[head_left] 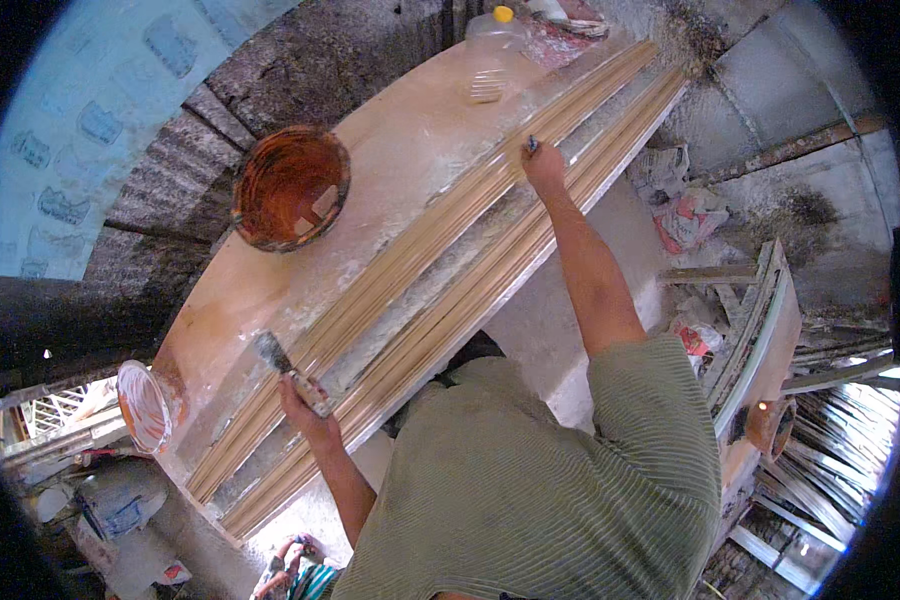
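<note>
Left hand (pixel 308 408), eight o'clock, closed round a scraper (pixel 274 354); right hand (pixel 545 168), one o'clock, curls over wood-coloured strips (pixel 420 244) (its hold? can't tell)!

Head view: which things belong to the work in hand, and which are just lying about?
In use:
scraper, in the left hand
wooden strips, at the right hand

Apparently lying about:
yellow-capped jug
brown bowl
crumpled red-and-white bag

left hand (pixel 307 405) is curled; right hand (pixel 542 168) reaches farther forward.
</note>
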A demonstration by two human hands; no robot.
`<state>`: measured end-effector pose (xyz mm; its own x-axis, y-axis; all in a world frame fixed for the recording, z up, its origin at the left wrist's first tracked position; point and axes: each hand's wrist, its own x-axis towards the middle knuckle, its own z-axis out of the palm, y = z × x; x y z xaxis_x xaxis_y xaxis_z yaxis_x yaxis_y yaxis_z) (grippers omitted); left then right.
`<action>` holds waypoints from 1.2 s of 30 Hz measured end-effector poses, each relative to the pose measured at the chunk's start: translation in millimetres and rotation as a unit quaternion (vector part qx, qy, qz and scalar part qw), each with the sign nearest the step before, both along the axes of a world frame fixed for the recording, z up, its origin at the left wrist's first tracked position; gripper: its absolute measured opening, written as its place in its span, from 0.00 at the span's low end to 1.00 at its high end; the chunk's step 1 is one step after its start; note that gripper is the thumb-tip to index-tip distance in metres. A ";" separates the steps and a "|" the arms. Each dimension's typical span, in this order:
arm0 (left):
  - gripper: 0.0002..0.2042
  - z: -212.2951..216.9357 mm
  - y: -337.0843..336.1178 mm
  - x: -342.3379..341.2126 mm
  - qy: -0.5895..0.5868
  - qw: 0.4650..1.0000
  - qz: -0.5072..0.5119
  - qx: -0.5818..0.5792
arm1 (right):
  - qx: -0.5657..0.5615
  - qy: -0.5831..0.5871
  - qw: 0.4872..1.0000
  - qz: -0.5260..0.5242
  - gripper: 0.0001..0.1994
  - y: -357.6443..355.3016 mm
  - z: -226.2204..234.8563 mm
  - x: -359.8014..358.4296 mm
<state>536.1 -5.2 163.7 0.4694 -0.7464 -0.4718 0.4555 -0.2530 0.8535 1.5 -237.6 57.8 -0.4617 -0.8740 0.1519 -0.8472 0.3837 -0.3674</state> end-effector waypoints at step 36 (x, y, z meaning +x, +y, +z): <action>0.09 -46.7 74.9 -492.6 0.124 0.981 0.144 0.037 | -0.021 -0.322 0.896 0.305 0.15 -36.3 -14.0 -112.4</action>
